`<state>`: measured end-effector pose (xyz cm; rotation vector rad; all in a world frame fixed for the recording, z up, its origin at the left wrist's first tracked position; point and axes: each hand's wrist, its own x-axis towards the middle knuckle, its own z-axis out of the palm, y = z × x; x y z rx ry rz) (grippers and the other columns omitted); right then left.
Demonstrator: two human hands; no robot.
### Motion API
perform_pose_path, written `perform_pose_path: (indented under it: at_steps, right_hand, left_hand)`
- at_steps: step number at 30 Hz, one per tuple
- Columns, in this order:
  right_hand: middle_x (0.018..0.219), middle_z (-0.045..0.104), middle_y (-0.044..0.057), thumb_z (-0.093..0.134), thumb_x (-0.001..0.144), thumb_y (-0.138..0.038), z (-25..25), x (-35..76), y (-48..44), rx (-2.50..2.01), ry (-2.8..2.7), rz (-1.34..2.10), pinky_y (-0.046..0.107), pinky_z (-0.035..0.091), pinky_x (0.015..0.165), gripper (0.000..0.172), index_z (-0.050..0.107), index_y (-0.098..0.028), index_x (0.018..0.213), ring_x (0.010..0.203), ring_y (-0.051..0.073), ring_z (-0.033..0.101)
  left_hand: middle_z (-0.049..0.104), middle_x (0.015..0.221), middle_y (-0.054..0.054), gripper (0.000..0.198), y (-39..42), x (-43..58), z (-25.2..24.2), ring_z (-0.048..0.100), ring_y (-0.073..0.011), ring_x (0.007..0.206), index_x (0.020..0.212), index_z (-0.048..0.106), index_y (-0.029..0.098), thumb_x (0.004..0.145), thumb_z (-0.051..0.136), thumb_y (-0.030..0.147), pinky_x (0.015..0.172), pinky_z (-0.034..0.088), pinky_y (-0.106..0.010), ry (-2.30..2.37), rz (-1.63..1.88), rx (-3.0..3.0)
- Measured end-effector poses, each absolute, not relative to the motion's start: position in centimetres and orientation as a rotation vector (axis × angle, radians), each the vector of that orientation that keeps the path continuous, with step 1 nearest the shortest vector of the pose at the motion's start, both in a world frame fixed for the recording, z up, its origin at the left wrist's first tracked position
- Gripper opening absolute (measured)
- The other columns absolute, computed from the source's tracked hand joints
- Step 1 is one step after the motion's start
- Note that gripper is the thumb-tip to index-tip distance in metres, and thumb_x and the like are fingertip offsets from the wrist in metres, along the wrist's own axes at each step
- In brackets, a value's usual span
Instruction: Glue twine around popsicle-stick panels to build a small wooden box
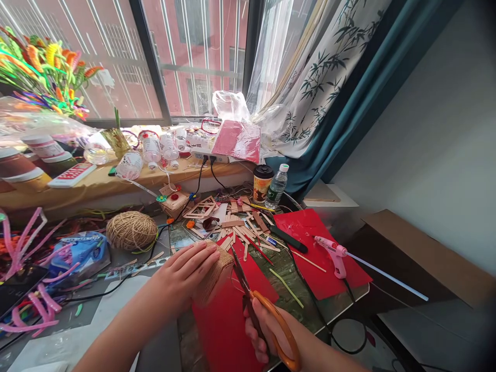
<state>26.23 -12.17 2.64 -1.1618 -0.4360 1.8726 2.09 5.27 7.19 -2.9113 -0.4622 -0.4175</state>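
Note:
My left hand [186, 271] lies closed over a small block wrapped in jute twine [214, 279], holding it above a red paper sheet [225, 320]. My right hand [267, 330] grips orange-handled scissors [256, 305], fingers through the loops, the blades pointing up toward the wrapped block's right edge. A ball of jute twine [132, 230] sits to the left on the table. Several wooden craft sticks [240, 232] lie scattered just beyond the hands.
A pink glue gun [335, 253] with a long stick rests on another red sheet [318, 243] at the right. A paper cup [262, 183], a water bottle [277, 186], wooden frames [201, 209], pink pipe cleaners [27, 289] and black cables crowd the table. Bottles line the windowsill.

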Motion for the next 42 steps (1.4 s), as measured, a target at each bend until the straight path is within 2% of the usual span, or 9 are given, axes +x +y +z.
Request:
perform_pose_path:
  at_steps: [7,11,17,20,25,36,39,42]
  right_hand:
    - [0.054,0.054,-0.012,0.066,0.072,-0.098,-0.4,25.1,-11.3,-1.037,-0.425,1.976,0.021,0.035,0.043,0.079,0.05,-0.026,0.101,0.038,0.007,0.037]
    - [0.05,0.054,-0.013,0.068,0.066,-0.1,-0.4,24.4,-11.1,-1.057,-0.404,1.92,0.02,0.036,0.04,0.084,0.049,-0.026,0.102,0.036,0.007,0.035]
    - [0.048,0.049,-0.016,0.071,0.064,-0.099,0.4,24.3,-11.3,-1.114,-0.43,1.891,0.019,0.03,0.038,0.083,0.049,-0.027,0.097,0.035,0.005,0.029]
    - [0.048,0.047,-0.017,0.069,0.066,-0.1,0.2,24.4,-11.4,-1.118,-0.437,1.892,0.019,0.028,0.039,0.082,0.049,-0.027,0.098,0.035,0.005,0.029]
    - [0.046,0.047,-0.016,0.07,0.061,-0.101,-0.1,23.9,-11.3,-1.07,-0.375,1.913,0.019,0.031,0.039,0.085,0.048,-0.027,0.099,0.034,0.005,0.031]
    - [0.052,0.05,-0.016,0.071,0.072,-0.095,-1.7,23.2,-11.0,-1.024,-0.368,1.861,0.017,0.03,0.039,0.075,0.046,-0.029,0.097,0.035,0.005,0.031]
    - [0.051,0.049,-0.016,0.074,0.068,-0.094,-1.6,23.1,-10.9,-1.044,-0.384,1.853,0.017,0.029,0.036,0.076,0.042,-0.029,0.093,0.034,0.006,0.029]
    - [0.052,0.045,-0.016,0.081,0.068,-0.089,-0.8,23.0,-10.8,-1.019,-0.417,1.788,0.018,0.026,0.037,0.075,0.042,-0.029,0.091,0.036,0.006,0.028]
  left_hand:
    - [0.051,0.169,-0.008,0.084,5.5,2.3,7.0,0.041,-0.0294,0.159,0.165,0.041,0.018,0.083,0.06,0.007,0.133,0.034,-0.046,-0.459,-0.443,-2.894]
    - [0.053,0.167,-0.008,0.085,5.6,2.3,6.9,0.042,-0.0293,0.159,0.166,0.04,0.018,0.083,0.06,0.006,0.133,0.035,-0.046,-0.458,-0.46,-2.887]
    - [0.053,0.168,-0.009,0.082,5.7,2.2,6.9,0.042,-0.03,0.159,0.166,0.04,0.018,0.087,0.062,0.01,0.133,0.034,-0.046,-0.472,-0.443,-2.895]
    - [0.052,0.168,-0.008,0.081,5.7,2.1,6.9,0.041,-0.0299,0.16,0.166,0.04,0.018,0.088,0.061,0.009,0.133,0.033,-0.046,-0.471,-0.431,-2.89]
    - [0.054,0.166,-0.009,0.079,5.5,2.4,6.8,0.043,-0.0306,0.158,0.166,0.04,0.019,0.089,0.058,0.01,0.132,0.036,-0.047,-0.468,-0.441,-2.865]
    - [0.061,0.16,-0.009,0.073,5.6,3.1,6.1,0.047,-0.0283,0.154,0.162,0.048,0.016,0.09,0.056,0.008,0.136,0.022,-0.042,-0.408,-0.616,-2.82]
    - [0.06,0.161,-0.01,0.074,5.7,2.9,6.1,0.047,-0.0297,0.154,0.163,0.046,0.016,0.09,0.058,0.009,0.135,0.024,-0.044,-0.414,-0.617,-2.828]
    - [0.055,0.164,-0.013,0.085,6.1,2.5,5.8,0.045,-0.0327,0.155,0.169,0.035,0.017,0.089,0.065,0.011,0.133,0.031,-0.048,-0.472,-0.639,-2.875]
